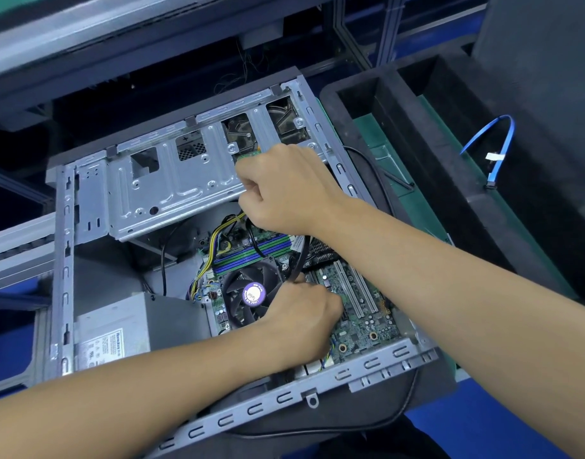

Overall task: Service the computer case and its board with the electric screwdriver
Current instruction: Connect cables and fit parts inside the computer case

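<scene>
The case is laid open on its side on the worktop, the board lying in its near right corner. The left hand is curled beside the fan, pinching a black cable. The right hand is clenched near the drive cage; whether anything is held cannot be told. No screwdriver is seen. The cable is best drawn clear of the fan before any screw is driven.

Both hands inside the open computer case — left hand pinches a black cable (right hand fisted).
</scene>
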